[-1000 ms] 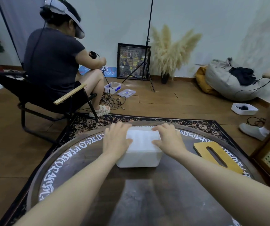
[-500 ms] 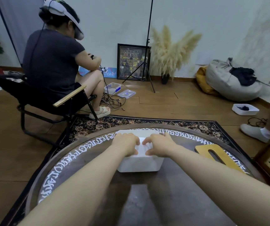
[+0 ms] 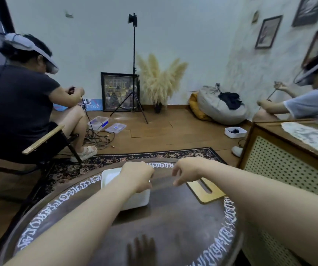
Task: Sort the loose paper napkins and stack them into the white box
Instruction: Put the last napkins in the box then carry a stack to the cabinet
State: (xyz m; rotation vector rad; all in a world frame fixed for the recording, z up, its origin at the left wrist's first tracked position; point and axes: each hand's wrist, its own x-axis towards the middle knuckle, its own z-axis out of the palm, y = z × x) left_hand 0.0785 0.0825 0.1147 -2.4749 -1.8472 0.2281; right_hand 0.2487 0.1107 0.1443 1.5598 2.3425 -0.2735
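Since half a second ago our view has swung up and to the right, and our right hand (image 3: 185,172) has drawn off the white box (image 3: 135,200) to hover alone, fingers loosely curled and holding nothing. Our left hand (image 3: 138,176) stays over the box, fingers bent down at its right rim; whether they grip the rim or press napkins inside we cannot tell, as the hand hides the contents. We judge it steadies the box.

The wooden lid (image 3: 206,191) with its slot lies just right of our right fingers, probably the next reach. The round table (image 3: 173,227) leaves bare room on our side of both hands; its far edge runs close beyond the fingertips.
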